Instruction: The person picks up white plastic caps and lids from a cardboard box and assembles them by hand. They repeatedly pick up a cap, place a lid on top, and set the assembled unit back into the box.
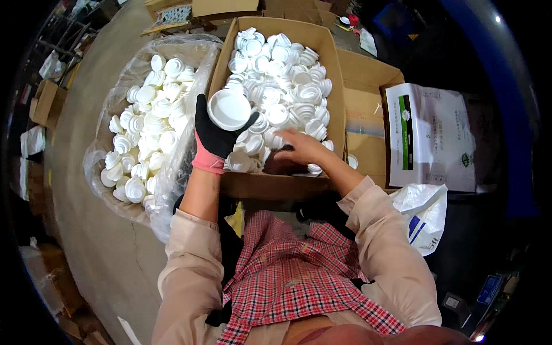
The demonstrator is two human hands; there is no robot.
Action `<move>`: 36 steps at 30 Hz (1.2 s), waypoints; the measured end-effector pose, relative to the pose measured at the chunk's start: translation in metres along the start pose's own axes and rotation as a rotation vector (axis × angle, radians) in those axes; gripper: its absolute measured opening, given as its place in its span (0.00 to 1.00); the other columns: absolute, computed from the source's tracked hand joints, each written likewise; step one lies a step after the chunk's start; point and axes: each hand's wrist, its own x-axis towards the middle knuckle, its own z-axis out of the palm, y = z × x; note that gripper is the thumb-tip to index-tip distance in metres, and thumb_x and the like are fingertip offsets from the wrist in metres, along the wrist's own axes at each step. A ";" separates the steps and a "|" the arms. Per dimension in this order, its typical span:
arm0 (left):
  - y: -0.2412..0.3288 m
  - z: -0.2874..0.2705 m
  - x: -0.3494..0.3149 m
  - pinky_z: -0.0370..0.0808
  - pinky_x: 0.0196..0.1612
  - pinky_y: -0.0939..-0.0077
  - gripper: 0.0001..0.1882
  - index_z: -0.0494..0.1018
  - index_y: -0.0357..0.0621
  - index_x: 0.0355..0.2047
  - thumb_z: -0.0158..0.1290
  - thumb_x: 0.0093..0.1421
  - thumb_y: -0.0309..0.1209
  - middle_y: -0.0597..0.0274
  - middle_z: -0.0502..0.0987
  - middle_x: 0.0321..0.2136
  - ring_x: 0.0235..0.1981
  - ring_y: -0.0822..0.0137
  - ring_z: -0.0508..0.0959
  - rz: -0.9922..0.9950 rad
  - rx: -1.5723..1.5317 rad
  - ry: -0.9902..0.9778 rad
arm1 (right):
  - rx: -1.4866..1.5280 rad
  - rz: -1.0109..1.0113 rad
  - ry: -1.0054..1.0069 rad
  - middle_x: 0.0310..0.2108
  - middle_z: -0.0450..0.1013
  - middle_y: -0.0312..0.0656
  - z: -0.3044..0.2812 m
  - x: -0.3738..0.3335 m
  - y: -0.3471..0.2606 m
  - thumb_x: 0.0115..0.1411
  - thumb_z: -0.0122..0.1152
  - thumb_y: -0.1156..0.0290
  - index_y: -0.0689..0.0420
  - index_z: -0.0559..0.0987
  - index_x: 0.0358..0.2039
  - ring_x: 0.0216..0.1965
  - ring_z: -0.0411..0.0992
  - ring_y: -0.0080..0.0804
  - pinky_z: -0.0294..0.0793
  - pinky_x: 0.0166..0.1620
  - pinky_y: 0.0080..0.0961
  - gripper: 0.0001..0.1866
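Gloved fingers of the left hand (pixel 215 135) close round a white plastic cap (pixel 229 109), hollow side up (seemingly for inspection), above the cardboard box (pixel 276 185), while the bare right hand (pixel 299 146) reaches half-curled among the caps (pixel 287 80) below, its grasp unclear, beside a bagged batch (pixel 146 121).

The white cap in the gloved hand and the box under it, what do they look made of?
The white cap looks like moulded plastic: uniform white, smooth, slightly glossy, with a thin even rim. The box looks like corrugated cardboard: matte brown, with folded flaps. The left hand wears a dark glove, seemingly knit fabric with a pink cuff.
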 end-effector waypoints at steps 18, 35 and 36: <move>0.021 0.023 -0.009 0.59 0.63 0.39 0.36 0.51 0.40 0.65 0.34 0.68 0.55 0.43 0.61 0.62 0.63 0.41 0.61 0.069 0.004 -0.132 | -0.013 0.370 0.520 0.54 0.64 0.56 -0.010 0.097 0.104 0.45 0.71 0.61 0.46 0.61 0.63 0.53 0.66 0.51 0.65 0.56 0.45 0.44; -0.010 0.016 -0.015 0.66 0.61 0.66 0.32 0.60 0.36 0.60 0.59 0.59 0.33 0.54 0.72 0.53 0.54 0.62 0.73 0.432 1.072 -0.149 | 0.687 -0.216 0.391 0.56 0.64 0.39 -0.066 0.022 -0.082 0.54 0.65 0.74 0.52 0.65 0.60 0.56 0.65 0.30 0.69 0.54 0.26 0.33; -0.010 0.015 -0.015 0.65 0.61 0.66 0.31 0.60 0.36 0.60 0.58 0.60 0.34 0.53 0.72 0.54 0.55 0.61 0.72 0.425 1.067 -0.147 | 0.677 -0.337 0.456 0.58 0.63 0.38 -0.068 0.022 -0.087 0.50 0.69 0.77 0.53 0.67 0.59 0.58 0.63 0.31 0.68 0.55 0.28 0.35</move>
